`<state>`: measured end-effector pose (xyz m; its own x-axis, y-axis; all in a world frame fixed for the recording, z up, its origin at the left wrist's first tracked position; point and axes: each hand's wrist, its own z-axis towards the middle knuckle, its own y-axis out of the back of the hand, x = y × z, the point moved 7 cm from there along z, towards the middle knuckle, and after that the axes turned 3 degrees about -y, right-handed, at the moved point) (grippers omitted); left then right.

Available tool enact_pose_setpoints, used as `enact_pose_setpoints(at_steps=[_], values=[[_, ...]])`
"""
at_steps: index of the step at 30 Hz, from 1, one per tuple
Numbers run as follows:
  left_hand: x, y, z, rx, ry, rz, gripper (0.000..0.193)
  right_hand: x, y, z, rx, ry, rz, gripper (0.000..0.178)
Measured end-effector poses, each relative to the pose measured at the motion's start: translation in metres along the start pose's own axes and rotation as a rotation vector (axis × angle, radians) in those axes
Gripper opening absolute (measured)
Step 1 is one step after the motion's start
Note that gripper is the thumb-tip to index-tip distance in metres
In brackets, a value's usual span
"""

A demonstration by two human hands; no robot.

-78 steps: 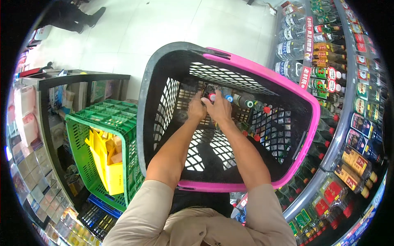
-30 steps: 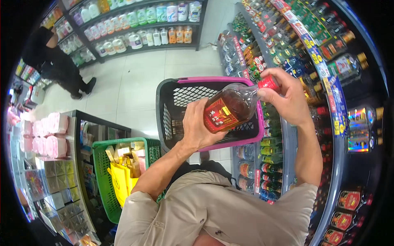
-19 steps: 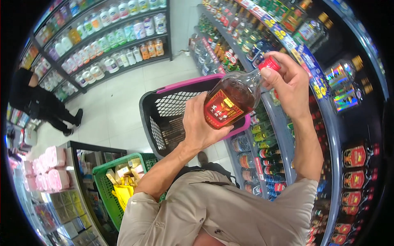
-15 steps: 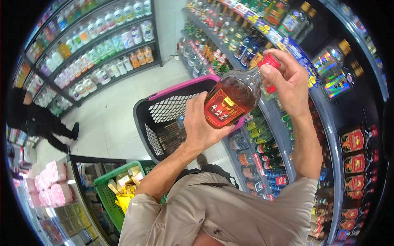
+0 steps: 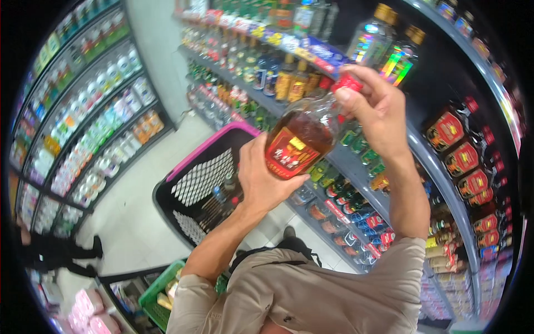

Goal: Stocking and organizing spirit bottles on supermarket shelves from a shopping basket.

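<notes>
Both my hands hold a glass liquor bottle [image 5: 320, 125] with reddish-brown liquid, a red label and a red cap. It lies tilted, its neck toward the upper right. My left hand [image 5: 258, 178] is wrapped round the base end. Up at the neck, my right hand [image 5: 381, 108] has its thumb and fingers closed on the red cap. Below and to the left of the bottle is a black shopping basket with a pink rim [image 5: 192, 146]. A few bottles [image 5: 218, 193] show inside it, partly hidden by my left arm.
Liquor shelves [image 5: 267, 103] run along the right, with gold-capped clear bottles [image 5: 370, 42] and red-labelled bottles [image 5: 464, 158]. Shelves of toiletries [image 5: 89, 119] stand at the left. A person in black [image 5: 61, 250] is at far left. A green basket [image 5: 150, 306] with packages sits lower left.
My view has turned to the right, so the toiletry shelves and shopping basket sit farther left. The bottle stays in both hands, shifted slightly left in the picture.
</notes>
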<state>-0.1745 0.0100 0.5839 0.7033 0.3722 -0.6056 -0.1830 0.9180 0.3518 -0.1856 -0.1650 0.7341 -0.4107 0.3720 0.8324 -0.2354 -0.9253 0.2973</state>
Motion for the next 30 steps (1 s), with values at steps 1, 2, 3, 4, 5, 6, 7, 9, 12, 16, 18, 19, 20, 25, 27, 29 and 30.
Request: enact_pose_setpoints(at_steps=[1, 2, 3, 4, 5, 6, 7, 9, 12, 16, 18, 19, 20, 25, 27, 29, 30], values=[[-0.004, -0.008, 0.004, 0.019, -0.021, 0.000, 0.103, 0.000, 0.010, -0.002, -0.034, 0.008, -0.026, 0.033], [-0.011, -0.014, 0.008, 0.013, -0.054, 0.015, 0.103, 0.005, 0.018, -0.005, -0.044, 0.071, -0.078, 0.033], [-0.020, -0.022, 0.011, 0.003, -0.084, -0.020, 0.103, 0.008, 0.029, -0.010, -0.078, 0.091, -0.135, 0.034], [-0.026, -0.029, 0.016, -0.016, -0.099, -0.072, 0.103, 0.012, 0.038, -0.013, -0.075, 0.108, -0.204, 0.036], [-0.034, -0.037, 0.020, -0.023, -0.113, -0.110, 0.104, 0.017, 0.047, -0.016, -0.068, 0.136, -0.253, 0.039], [-0.041, -0.047, 0.024, -0.012, -0.100, -0.106, 0.103, 0.025, 0.057, -0.019, -0.078, 0.202, -0.299, 0.039], [-0.048, -0.058, 0.030, -0.003, -0.118, -0.118, 0.103, 0.033, 0.066, -0.022, -0.088, 0.272, -0.326, 0.040], [-0.067, -0.077, 0.043, 0.000, -0.186, -0.169, 0.102, 0.046, 0.091, -0.028, -0.148, 0.313, -0.400, 0.041], [-0.091, -0.113, 0.063, 0.028, -0.210, -0.251, 0.102, 0.070, 0.124, -0.035, -0.237, 0.420, -0.521, 0.041], [-0.122, -0.159, 0.094, 0.006, -0.273, -0.399, 0.102, 0.086, 0.161, -0.022, -0.323, 0.367, -0.612, 0.038], [-0.132, -0.182, 0.110, 0.004, -0.256, -0.455, 0.104, 0.101, 0.178, -0.022, -0.237, 0.352, -0.416, 0.031], [-0.138, -0.193, 0.118, -0.003, -0.270, -0.521, 0.106, 0.106, 0.183, -0.020, -0.258, 0.374, -0.499, 0.030], [-0.142, -0.203, 0.124, -0.001, -0.257, -0.522, 0.106, 0.111, 0.188, -0.019, -0.281, 0.395, -0.581, 0.029], [-0.156, -0.245, 0.148, 0.060, -0.215, -0.594, 0.106, 0.108, 0.210, 0.003, -0.268, 0.434, -0.823, 0.023], [-0.158, -0.257, 0.154, 0.058, -0.158, -0.543, 0.107, 0.100, 0.220, 0.015, -0.263, 0.403, -0.889, 0.023], [-0.160, -0.269, 0.159, 0.067, -0.135, -0.603, 0.107, 0.091, 0.233, 0.028, -0.248, 0.313, -0.867, 0.023], [-0.159, -0.274, 0.161, 0.074, -0.108, -0.598, 0.107, 0.090, 0.233, 0.030, -0.248, 0.393, -0.894, 0.024]])
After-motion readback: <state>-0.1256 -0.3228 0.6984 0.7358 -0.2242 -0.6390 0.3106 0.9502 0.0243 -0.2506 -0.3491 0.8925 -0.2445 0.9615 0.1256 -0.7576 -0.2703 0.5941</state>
